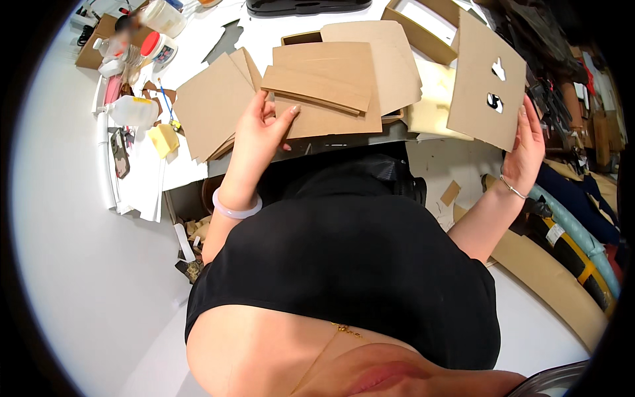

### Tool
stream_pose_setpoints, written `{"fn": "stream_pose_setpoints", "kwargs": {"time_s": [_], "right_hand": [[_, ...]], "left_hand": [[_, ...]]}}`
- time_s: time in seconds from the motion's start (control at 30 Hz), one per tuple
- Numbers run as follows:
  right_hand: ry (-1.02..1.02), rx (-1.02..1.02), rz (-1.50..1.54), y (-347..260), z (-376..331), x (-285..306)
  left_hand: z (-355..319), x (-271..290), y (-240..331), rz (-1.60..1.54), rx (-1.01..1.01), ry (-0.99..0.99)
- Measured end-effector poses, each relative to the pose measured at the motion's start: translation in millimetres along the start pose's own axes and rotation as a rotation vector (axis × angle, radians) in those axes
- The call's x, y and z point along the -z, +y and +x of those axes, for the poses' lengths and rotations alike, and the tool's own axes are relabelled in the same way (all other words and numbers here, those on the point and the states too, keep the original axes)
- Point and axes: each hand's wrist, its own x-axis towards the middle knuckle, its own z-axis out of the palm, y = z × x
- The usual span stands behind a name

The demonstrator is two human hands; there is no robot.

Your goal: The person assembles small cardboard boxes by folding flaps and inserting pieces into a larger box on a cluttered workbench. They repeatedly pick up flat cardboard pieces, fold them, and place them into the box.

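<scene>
My left hand [266, 129] is closed on the lower left corner of some brown cardboard pieces, its thumb in front and other fingers partly behind them. Among these pieces are a narrow cardboard strip [314, 88] and a wider cardboard sheet [340, 124] under it. At the right, my right hand [524, 142] grips the edge of a cardboard panel [481, 73]. The panel is raised and tilted, with two small cut-outs, one shaped like a pointing hand. Behind the left hand's pieces lies a paler cardboard sheet [390, 66] with rounded corners.
Left of my left hand fans a stack of cardboard sheets [215, 99]. Beyond it are a yellow sponge [163, 141], a translucent jug [134, 111] and a red-lidded tub [159, 47]. An open cardboard box [413, 33] sits at the back. Rolls of material [569, 218] lie at the right.
</scene>
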Motion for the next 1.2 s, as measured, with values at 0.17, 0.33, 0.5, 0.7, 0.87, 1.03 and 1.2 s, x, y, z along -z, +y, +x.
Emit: {"fn": "stream_pose_setpoints", "kwargs": {"time_s": [0.17, 0.33, 0.5, 0.7, 0.87, 1.03, 1.2], "right_hand": [[-0.023, -0.087, 0.062, 12, -7, -22], [-0.057, -0.108, 0.093, 16, -10, -30], [-0.143, -0.134, 0.102, 21, -12, -47], [-0.071, -0.105, 0.124, 16, -20, -55], [-0.014, -0.102, 0.139, 21, -20, -41], [0.042, -0.093, 0.162, 19, -23, -33], [-0.013, -0.112, 0.130, 24, -31, -52]], "left_hand": [[0, 2, -4, 0.741, -0.159, 0.271], [10, 20, 8, 1.010, -0.774, 0.470], [42, 29, 23, 0.906, -0.812, -0.241], [52, 28, 44, 0.777, -0.755, -0.437], [60, 29, 35, 0.642, -0.676, -0.459], [68, 29, 50, 0.773, -0.498, -0.527], [58, 38, 40, 0.787, -0.512, -0.443]]}}
